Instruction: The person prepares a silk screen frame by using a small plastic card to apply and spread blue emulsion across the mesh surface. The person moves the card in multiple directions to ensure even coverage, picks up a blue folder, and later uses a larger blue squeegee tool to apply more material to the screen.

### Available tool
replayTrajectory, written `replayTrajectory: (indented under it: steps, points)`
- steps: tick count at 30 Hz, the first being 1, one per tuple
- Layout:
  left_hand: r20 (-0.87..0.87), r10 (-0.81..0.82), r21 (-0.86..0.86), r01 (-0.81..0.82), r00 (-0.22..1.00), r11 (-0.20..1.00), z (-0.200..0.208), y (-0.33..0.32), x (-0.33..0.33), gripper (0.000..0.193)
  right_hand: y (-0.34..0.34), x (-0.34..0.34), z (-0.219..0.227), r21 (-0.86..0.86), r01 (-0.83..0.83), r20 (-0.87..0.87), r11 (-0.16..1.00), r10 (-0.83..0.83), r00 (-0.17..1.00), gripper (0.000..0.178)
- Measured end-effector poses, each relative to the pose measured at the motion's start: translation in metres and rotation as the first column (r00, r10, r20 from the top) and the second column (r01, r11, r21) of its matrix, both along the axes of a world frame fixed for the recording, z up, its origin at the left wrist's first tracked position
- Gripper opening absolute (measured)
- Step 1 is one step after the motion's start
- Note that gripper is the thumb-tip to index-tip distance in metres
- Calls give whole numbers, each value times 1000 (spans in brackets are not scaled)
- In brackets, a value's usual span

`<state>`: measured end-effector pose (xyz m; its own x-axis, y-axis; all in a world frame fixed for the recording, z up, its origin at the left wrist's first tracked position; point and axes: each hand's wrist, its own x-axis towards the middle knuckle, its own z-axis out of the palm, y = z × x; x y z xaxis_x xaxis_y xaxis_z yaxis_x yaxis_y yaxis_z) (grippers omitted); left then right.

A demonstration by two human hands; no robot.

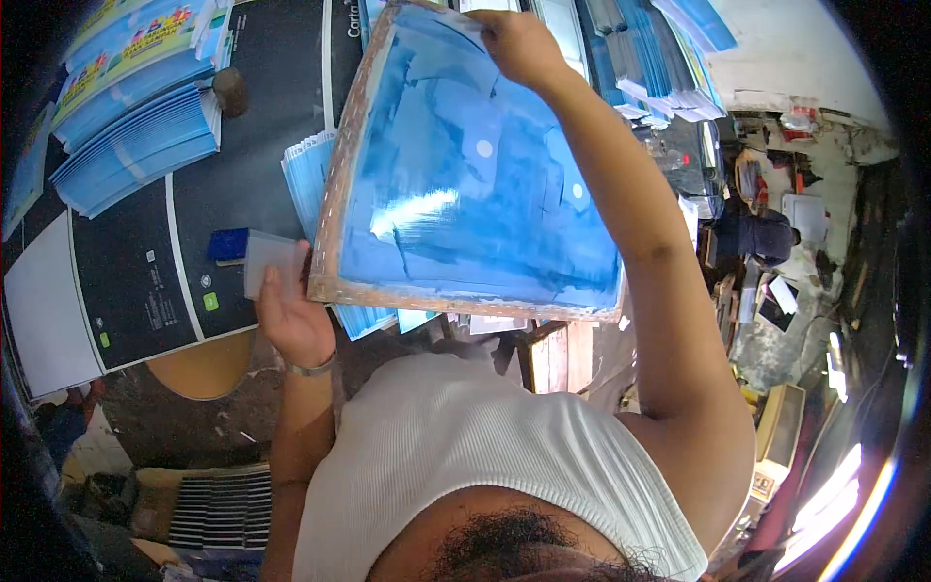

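A wooden-framed printing screen (465,184) with a blue-stained mesh is held tilted in front of me. My right hand (524,48) has its fingers closed on the far edge of the frame, with the arm reaching along its right side. By the near left corner, my left hand (291,315) pinches a flat, translucent whitish plate (273,262). The fingers of that hand come close to the frame; I cannot tell whether they touch it. A small blue block (228,244) lies beside the plate on the black table covering (257,116). Part of a blue sheet stack (303,179) is hidden under the screen.
Stacks of printed blue sheets (145,150) stand at the far left, beside a brown cylindrical weight (231,92). More sheet stacks (659,58) lie at the far right. A round tan stool top (202,367) sits below the table edge. Another person (761,238) is at the right.
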<state>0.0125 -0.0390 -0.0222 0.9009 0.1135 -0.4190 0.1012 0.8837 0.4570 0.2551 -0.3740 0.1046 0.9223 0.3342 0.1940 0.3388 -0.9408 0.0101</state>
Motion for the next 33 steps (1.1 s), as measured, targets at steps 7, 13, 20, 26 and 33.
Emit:
replayTrajectory:
  steps: [7,13,20,26,33]
  points:
    - [27,33,32,-34,999,999,-1,-4,1,36,38,-8,-20,-196,6,6,981,-5,1000,45]
    - [17,10,109,-12,1000,994,-9,-4,-2,45,50,-33,-10,-241,-100,-170,965,60,984,44]
    - [-15,54,29,-54,998,998,-1,-7,-2,33,44,6,-2,-220,65,-122,973,-94,988,43]
    - [53,28,70,-31,998,997,-2,-7,-4,39,60,-12,-7,-222,-94,-198,971,50,979,45]
    - [70,11,94,-18,997,995,-3,-4,-4,38,58,3,5,-327,123,-98,937,-163,982,47]
